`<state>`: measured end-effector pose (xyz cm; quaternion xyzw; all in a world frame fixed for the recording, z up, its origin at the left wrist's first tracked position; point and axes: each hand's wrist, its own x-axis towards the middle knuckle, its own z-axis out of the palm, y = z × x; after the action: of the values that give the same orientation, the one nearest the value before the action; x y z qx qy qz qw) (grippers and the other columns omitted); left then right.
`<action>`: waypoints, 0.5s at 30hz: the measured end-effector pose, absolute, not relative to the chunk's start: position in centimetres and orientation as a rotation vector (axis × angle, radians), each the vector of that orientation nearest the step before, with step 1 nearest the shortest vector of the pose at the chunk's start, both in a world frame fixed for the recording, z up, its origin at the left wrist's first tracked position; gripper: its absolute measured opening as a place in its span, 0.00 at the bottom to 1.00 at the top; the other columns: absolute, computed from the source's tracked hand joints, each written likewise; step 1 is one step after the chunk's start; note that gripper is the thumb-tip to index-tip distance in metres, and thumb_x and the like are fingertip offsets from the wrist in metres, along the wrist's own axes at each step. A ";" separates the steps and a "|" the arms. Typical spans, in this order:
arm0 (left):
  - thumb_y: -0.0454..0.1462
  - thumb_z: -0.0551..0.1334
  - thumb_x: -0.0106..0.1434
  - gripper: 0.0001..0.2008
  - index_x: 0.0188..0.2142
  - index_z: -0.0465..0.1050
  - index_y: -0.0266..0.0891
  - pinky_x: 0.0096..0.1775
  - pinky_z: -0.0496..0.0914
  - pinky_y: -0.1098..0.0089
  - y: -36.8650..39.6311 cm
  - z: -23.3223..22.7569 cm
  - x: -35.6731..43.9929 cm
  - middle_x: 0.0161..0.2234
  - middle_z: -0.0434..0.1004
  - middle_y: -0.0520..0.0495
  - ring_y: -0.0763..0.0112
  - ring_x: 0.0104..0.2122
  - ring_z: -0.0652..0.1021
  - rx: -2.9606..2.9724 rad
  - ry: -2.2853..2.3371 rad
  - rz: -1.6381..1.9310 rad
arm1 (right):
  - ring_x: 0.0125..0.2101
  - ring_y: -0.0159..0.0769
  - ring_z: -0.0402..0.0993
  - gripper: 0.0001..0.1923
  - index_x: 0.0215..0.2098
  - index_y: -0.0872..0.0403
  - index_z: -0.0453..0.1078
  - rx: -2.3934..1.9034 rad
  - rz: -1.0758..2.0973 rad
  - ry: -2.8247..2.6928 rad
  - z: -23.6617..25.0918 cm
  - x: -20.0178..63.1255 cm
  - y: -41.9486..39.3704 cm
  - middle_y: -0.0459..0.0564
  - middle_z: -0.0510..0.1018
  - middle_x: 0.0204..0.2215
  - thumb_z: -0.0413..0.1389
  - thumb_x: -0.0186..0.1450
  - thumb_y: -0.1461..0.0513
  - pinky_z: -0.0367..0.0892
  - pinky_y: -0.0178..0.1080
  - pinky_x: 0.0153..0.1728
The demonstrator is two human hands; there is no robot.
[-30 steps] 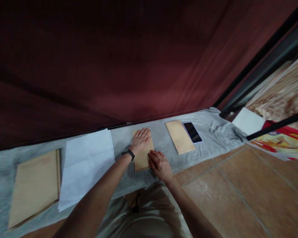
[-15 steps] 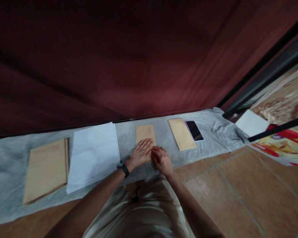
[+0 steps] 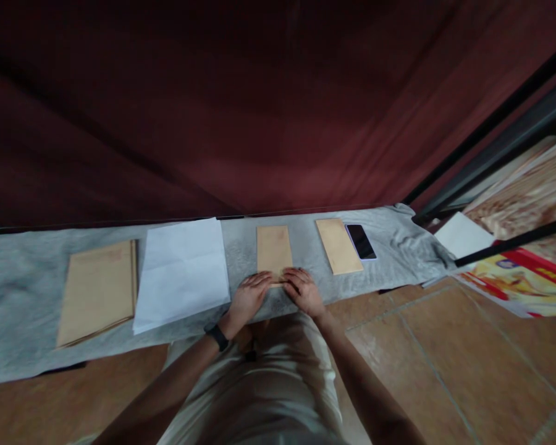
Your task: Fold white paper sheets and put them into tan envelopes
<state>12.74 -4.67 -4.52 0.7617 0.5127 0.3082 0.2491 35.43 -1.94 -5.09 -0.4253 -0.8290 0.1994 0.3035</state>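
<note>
Envelope: a small brown envelope (image 3: 273, 249) lies flat on the grey cloth (image 3: 23, 290) at the centre of the frame, long axis running away from the person toward the dark red curtain (image 3: 259, 105).
Left hand: the left hand (image 3: 248, 298) rests palm down, fingers loosely together, tips touching the envelope's near edge – it pinches nothing that can be seen.
Right hand: the right hand (image 3: 304, 292) lies flat just beside it, fingertips on the same near edge, holding nothing.
Key relation: the envelope lies straight ahead of both hands, above them in the frame; the two hands meet at its near short edge, about equally near.
Neighbours: white paper (image 3: 181, 271) just left of the envelope, a stack of larger brown envelopes (image 3: 97, 290) further left, a second small envelope (image 3: 338, 245) to the right with a phone (image 3: 361, 241) touching its far side.
Hard to tell: the envelope's near edge is covered by fingers – whether a flap is there or being pressed cannot be told; the light is dim and the edges blur.
</note>
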 end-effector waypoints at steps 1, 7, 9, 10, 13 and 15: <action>0.33 0.56 0.69 0.17 0.53 0.78 0.47 0.62 0.66 0.55 -4.6 -4.6 12.7 0.56 0.79 0.44 0.59 0.59 0.76 2.102 1.415 0.845 | 0.57 0.41 0.72 0.14 0.52 0.51 0.75 -1.138 0.521 -2.183 -5.2 35.4 -1.9 0.53 0.79 0.54 0.52 0.74 0.58 0.59 0.51 0.65; 0.31 0.55 0.70 0.15 0.51 0.77 0.38 0.57 0.73 0.55 -4.5 -4.5 13.2 0.53 0.80 0.40 0.58 0.53 0.78 2.334 1.557 0.788 | 0.54 0.42 0.74 0.12 0.48 0.51 0.77 -1.223 0.488 -2.106 -5.4 34.7 -1.6 0.53 0.81 0.51 0.51 0.74 0.60 0.65 0.50 0.60; 0.28 0.55 0.67 0.18 0.52 0.76 0.37 0.56 0.74 0.56 -4.9 -4.6 13.4 0.53 0.80 0.38 0.58 0.54 0.79 2.402 1.599 0.748 | 0.54 0.41 0.74 0.13 0.49 0.51 0.77 -1.233 0.473 -2.103 -5.4 34.5 -1.8 0.53 0.81 0.51 0.50 0.75 0.60 0.65 0.50 0.61; 0.26 0.55 0.66 0.19 0.53 0.76 0.37 0.56 0.74 0.56 -5.2 -4.7 13.5 0.54 0.80 0.38 0.58 0.54 0.78 2.437 1.610 0.721 | 0.55 0.41 0.74 0.14 0.50 0.52 0.76 -1.237 0.455 -2.102 -5.3 34.4 -2.1 0.54 0.80 0.52 0.50 0.75 0.60 0.64 0.51 0.62; 0.24 0.54 0.63 0.24 0.56 0.74 0.36 0.58 0.73 0.56 -6.2 -5.2 13.6 0.58 0.77 0.36 0.57 0.59 0.75 2.528 1.602 0.637 | 0.61 0.43 0.69 0.18 0.57 0.55 0.73 -1.234 0.380 -2.118 -5.1 33.3 -3.6 0.57 0.77 0.57 0.47 0.76 0.61 0.59 0.53 0.66; 0.25 0.53 0.63 0.26 0.59 0.72 0.34 0.61 0.71 0.55 -6.9 -5.3 13.6 0.60 0.74 0.35 0.58 0.62 0.73 2.555 1.595 0.597 | 0.65 0.43 0.65 0.21 0.63 0.56 0.68 -1.195 0.370 -2.183 -5.1 32.2 -4.9 0.59 0.74 0.61 0.46 0.76 0.60 0.57 0.53 0.68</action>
<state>13.61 -6.87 -5.34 0.8315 0.5192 0.1944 0.0357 32.18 -4.90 -5.09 -0.4521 -0.8254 0.1401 0.3077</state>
